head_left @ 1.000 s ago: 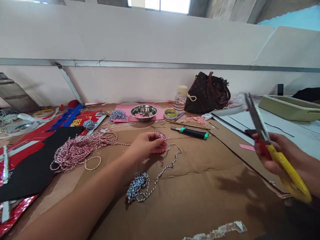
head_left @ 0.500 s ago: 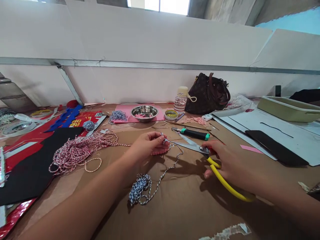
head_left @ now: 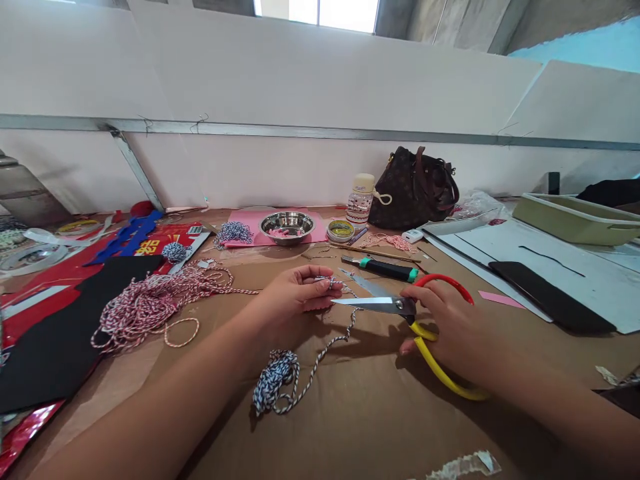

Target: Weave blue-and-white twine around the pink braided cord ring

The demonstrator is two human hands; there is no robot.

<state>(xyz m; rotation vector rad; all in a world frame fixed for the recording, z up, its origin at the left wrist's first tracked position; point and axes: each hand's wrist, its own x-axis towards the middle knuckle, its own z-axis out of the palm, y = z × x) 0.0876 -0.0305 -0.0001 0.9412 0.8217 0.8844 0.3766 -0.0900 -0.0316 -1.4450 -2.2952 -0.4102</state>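
My left hand (head_left: 297, 293) is closed, pinching a black-and-white twisted cord (head_left: 327, 345) between thumb and fingers. From there the cord loops down to a small bundle (head_left: 277, 380) of the same cord on the brown board. Scissors (head_left: 373, 304) with red and yellow handles are in my right hand (head_left: 447, 327), its fingers through and around the loops. The blades stand apart and point left at the cord beside my left fingertips. I cannot tell whether they touch it.
A green-and-black cutter (head_left: 385, 269) lies behind the scissors. Farther back are a steel bowl (head_left: 287, 229), a tape roll (head_left: 341, 231), a bottle (head_left: 360, 203) and a brown handbag (head_left: 415, 190). Red-and-white cord (head_left: 145, 307) is piled at left, and a green tray (head_left: 575, 219) stands at right.
The scissors have turned, showing the red handle loop more, and the blades are wider apart. My left hand keeps hold of the cord; the pink thing seen beneath it is now hidden.
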